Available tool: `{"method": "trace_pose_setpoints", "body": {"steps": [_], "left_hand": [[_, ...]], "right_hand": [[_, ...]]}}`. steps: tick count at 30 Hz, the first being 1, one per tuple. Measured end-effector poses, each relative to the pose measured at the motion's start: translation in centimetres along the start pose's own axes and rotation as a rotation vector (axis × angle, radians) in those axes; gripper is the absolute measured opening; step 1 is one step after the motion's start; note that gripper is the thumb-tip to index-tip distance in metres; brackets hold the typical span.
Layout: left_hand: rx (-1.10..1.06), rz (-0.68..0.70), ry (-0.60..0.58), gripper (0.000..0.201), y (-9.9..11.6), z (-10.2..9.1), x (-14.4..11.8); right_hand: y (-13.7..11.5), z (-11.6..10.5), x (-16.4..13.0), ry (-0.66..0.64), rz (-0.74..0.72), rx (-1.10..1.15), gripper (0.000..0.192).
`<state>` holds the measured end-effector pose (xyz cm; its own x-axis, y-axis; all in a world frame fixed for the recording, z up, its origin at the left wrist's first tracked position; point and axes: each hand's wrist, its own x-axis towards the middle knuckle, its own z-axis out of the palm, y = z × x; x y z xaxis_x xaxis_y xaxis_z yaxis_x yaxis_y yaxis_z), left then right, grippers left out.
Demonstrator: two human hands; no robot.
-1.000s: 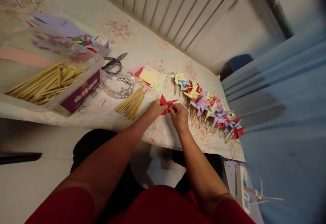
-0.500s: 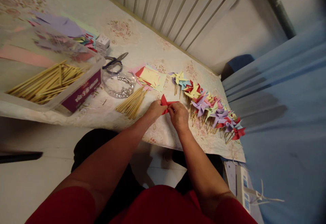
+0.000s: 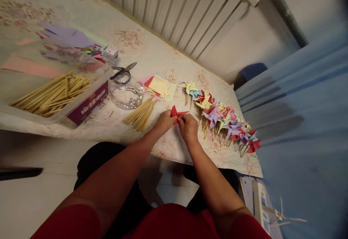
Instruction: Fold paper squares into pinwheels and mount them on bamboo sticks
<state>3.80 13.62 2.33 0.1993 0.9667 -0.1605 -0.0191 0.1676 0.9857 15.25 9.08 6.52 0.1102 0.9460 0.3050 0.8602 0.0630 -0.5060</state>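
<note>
Between my two hands is a red paper pinwheel (image 3: 174, 112) with pointed blades, held just above the cloth. My left hand (image 3: 164, 121) grips it from the left, fingers closed. Pinching its right side near the middle, my right hand (image 3: 188, 126) is closed too; the fingertips hide whatever lies at the centre. A fan of thin wooden sticks (image 3: 140, 114) lies to the left of my left hand. Beyond it sits a stack of coloured paper squares (image 3: 159, 86). Rows of pinwheels on sticks (image 3: 213, 115) lie right of my right hand.
A round clear dish (image 3: 127, 94) holds small shiny pieces, with scissors (image 3: 123, 73) at its far edge. Further left stands a clear plastic box (image 3: 89, 101) of sticks. Small white boxes (image 3: 110, 52) and purple paper (image 3: 67, 36) lie behind. A blue curtain (image 3: 293, 123) hangs at the right.
The whole view has shifted slightly. Both hands still hold the red pinwheel, which has turned a little between the fingers.
</note>
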Motion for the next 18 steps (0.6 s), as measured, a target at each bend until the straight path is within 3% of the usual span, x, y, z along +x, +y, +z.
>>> {"method": "trace_pose_setpoints", "body": {"steps": [3, 9, 11, 15, 18], "left_hand": [[0.018, 0.009, 0.003, 0.007, 0.0, 0.0, 0.1], [0.086, 0.016, 0.042, 0.003, -0.3, 0.0, 0.1], [0.075, 0.015, 0.05, 0.002, -0.5, 0.0, 0.2], [0.004, 0.009, 0.055, 0.005, -0.7, 0.1, 0.4], [0.008, 0.001, 0.052, 0.007, -0.5, 0.0, 0.4]], "right_hand": [[-0.1, -0.2, 0.1, -0.005, -0.039, -0.043, 0.015], [0.6, 1.3, 0.4, -0.019, 0.294, 0.299, 0.014], [0.5, 1.3, 0.3, -0.011, 0.256, 0.257, 0.014], [0.0, 0.5, 0.2, 0.006, 0.006, 0.008, 0.014], [0.1, 0.6, 0.4, -0.002, 0.03, 0.045, 0.014]]}}
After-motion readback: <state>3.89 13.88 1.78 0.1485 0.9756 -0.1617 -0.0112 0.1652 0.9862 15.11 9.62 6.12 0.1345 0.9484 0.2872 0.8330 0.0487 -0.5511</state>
